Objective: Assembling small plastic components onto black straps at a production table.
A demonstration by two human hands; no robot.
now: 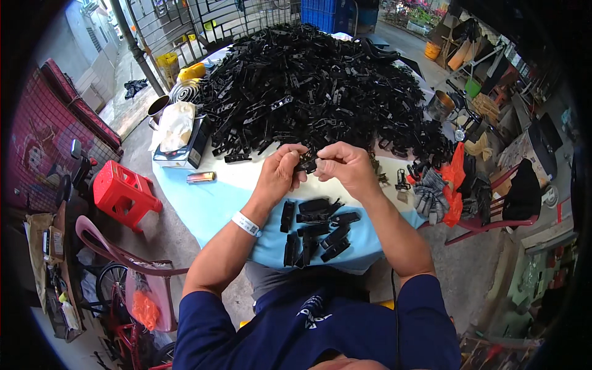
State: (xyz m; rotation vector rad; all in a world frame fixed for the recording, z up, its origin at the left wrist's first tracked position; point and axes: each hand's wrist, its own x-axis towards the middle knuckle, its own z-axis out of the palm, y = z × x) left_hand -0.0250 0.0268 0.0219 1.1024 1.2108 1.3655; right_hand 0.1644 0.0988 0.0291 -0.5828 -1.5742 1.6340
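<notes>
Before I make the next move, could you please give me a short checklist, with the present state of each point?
1. Left hand holds the black part: ok.
2. Right hand is on the same black part: ok, at its right end.
3. Black part is fully closed: cannot tell; the hands hide much of it.
4. Small group of black parts is apart from the big heap: ok, cloth shows between.
5. Hands are gloved: not ok; both are bare, and grey gloves lie on the right.
</notes>
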